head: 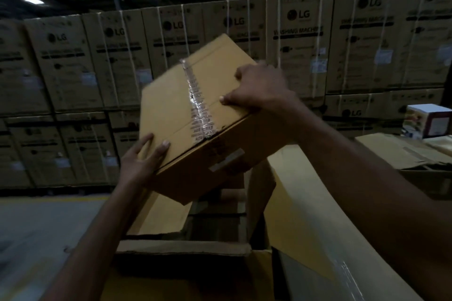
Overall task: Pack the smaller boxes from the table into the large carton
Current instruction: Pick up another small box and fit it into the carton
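I hold a brown cardboard box [176, 105], sealed with clear printed tape, tilted in the air above the large open carton [183, 248]. My left hand [141, 159] grips its near left corner from below. My right hand [259, 88] clamps its right edge, thumb on top. The carton's flaps [298, 203] stand open beneath the box, and its inside is dark; other boxes seem to lie in it.
A wall of stacked washing-machine cartons [298, 44] fills the background. On the right lie flattened cardboard pieces [396, 151] and a small white printed box [428, 122]. Bare grey floor [44, 227] with a yellow line is on the left.
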The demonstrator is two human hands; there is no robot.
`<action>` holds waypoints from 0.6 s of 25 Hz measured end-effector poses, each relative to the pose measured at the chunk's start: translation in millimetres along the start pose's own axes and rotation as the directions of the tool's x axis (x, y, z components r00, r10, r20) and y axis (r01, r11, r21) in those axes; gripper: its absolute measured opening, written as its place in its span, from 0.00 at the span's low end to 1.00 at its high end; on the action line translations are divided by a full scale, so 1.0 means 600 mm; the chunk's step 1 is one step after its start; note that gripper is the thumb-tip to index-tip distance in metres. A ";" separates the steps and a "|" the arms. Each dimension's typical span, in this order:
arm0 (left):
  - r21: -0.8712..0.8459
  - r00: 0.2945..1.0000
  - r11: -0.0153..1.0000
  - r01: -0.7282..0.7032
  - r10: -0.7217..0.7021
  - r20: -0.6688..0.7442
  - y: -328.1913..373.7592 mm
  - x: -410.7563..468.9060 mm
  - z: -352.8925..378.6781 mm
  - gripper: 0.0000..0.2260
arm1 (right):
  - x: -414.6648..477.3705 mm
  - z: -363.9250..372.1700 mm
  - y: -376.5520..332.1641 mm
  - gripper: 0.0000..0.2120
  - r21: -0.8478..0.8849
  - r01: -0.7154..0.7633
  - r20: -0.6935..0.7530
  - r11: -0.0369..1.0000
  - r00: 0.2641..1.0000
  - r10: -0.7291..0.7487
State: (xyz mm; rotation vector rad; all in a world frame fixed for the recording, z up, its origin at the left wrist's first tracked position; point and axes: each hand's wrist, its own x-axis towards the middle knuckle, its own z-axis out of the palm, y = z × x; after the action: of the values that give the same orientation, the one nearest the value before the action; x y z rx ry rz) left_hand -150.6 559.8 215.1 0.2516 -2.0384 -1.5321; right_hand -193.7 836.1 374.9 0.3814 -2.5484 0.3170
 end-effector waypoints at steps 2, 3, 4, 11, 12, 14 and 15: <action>-0.047 0.994 0.995 0.083 -0.080 0.076 -0.031 0.010 0.008 0.35 | 0.014 0.024 -0.017 0.37 -0.052 -0.011 0.042 0.999 0.999 0.013; -0.065 0.985 0.990 0.128 -0.120 0.125 -0.042 0.018 0.014 0.35 | 0.021 0.029 -0.023 0.36 -0.082 -0.017 0.054 0.996 0.998 0.022; -0.062 0.972 0.984 0.166 -0.153 0.176 -0.049 0.027 0.020 0.35 | 0.026 0.030 -0.028 0.35 -0.102 -0.033 0.068 0.994 0.997 0.040; 0.035 0.729 0.941 0.335 -0.283 0.624 -0.077 0.083 0.069 0.41 | 0.040 0.039 -0.076 0.38 -0.375 -0.208 0.114 0.903 0.957 0.268; 0.045 0.650 0.927 0.374 -0.296 0.700 -0.081 0.083 0.076 0.38 | 0.041 0.043 -0.084 0.38 -0.409 -0.222 0.126 0.885 0.947 0.296; 0.080 0.528 0.914 0.397 -0.298 0.795 -0.094 0.080 0.091 0.35 | 0.043 0.048 -0.094 0.39 -0.473 -0.262 0.149 0.841 0.917 0.370; 0.108 0.486 0.906 0.410 -0.317 0.814 -0.107 0.082 0.099 0.38 | 0.041 0.053 -0.097 0.39 -0.503 -0.281 0.159 0.817 0.899 0.408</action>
State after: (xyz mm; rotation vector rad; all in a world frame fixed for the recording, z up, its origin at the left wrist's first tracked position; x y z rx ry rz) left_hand -234.9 564.6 161.0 -0.1341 -2.7199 -2.3377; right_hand -209.6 767.1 370.9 -0.2552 -2.8316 -0.2493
